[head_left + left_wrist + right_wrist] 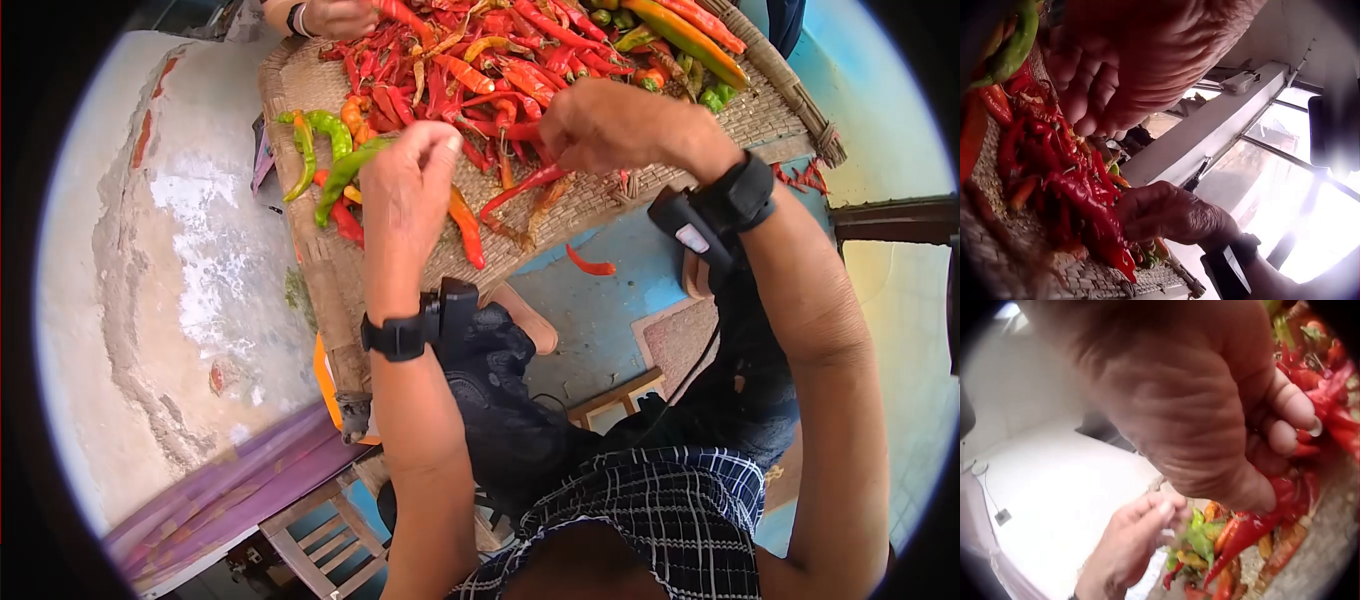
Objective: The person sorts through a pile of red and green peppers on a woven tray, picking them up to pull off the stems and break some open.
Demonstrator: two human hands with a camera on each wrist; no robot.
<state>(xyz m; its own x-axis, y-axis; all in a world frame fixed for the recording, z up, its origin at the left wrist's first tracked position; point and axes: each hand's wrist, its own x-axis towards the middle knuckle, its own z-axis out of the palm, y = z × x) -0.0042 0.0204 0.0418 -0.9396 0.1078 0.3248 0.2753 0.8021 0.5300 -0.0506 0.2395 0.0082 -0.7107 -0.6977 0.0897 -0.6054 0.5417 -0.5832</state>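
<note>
My right hand [625, 125] hovers at the near side of a heap of red chili peppers [490, 75]. Its thumb and fingers pinch a long red chili pepper [1244, 534], which points down toward the mat in the right wrist view. To the left, my left hand [405, 190] is raised above the mat with loosely bent fingers and nothing visible in them. Just beside it lies a green chili pepper [342, 180], partly hidden by the hand. Below the two hands, an orange-red chili pepper [466, 228] rests on the woven mat [610, 212].
Another person's hand [338, 18] reaches in at the far left edge of the heap. Green and orange peppers [690, 40] lie at the far right. A single red chili [590, 262] is on the blue floor [590, 340] under the mat's near edge.
</note>
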